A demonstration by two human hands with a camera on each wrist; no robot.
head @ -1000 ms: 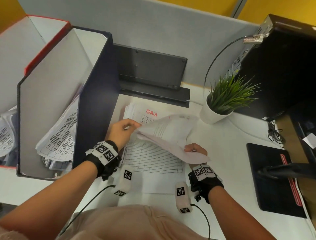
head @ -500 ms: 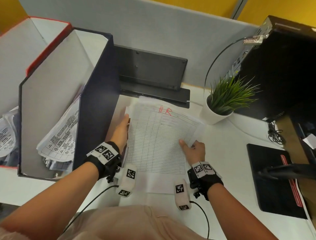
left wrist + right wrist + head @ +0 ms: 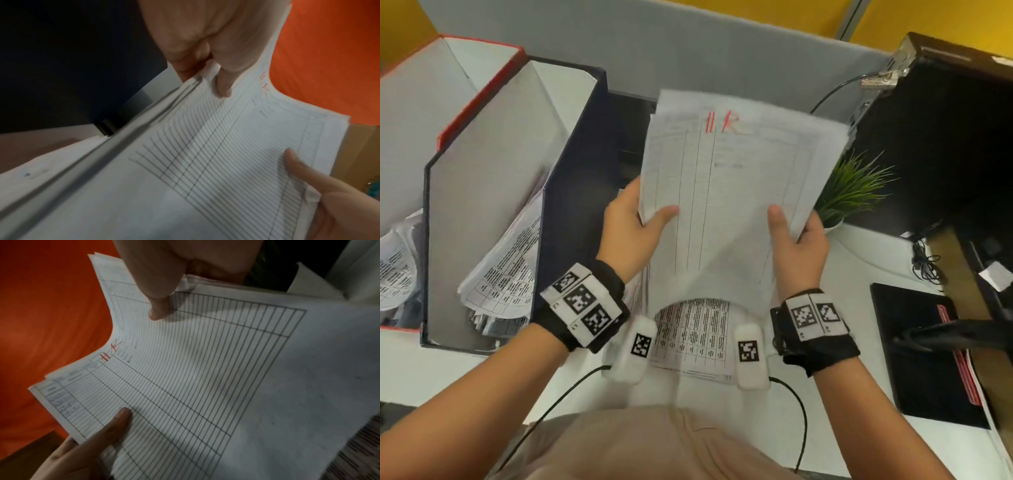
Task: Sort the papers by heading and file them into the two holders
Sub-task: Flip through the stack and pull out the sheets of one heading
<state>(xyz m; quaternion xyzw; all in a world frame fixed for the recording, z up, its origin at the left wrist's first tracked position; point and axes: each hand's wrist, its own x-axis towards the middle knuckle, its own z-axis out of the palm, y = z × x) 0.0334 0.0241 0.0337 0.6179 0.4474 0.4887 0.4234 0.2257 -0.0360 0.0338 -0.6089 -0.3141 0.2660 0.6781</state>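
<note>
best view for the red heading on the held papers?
Head: the red heading faces the camera, upright, unobstructed. Right wrist shows it small and slanted; left wrist catches only a blurred sliver at the papers' far edge.

Head view evenly lit, bright; edges bowed by wide-angle lens. Wrist views dimmer, grainy; paper edge smeared by blur, left wrist.

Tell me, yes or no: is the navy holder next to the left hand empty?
No: in the head view the navy holder already has curled printed sheets standing inside it, just beside the left hand.
</note>
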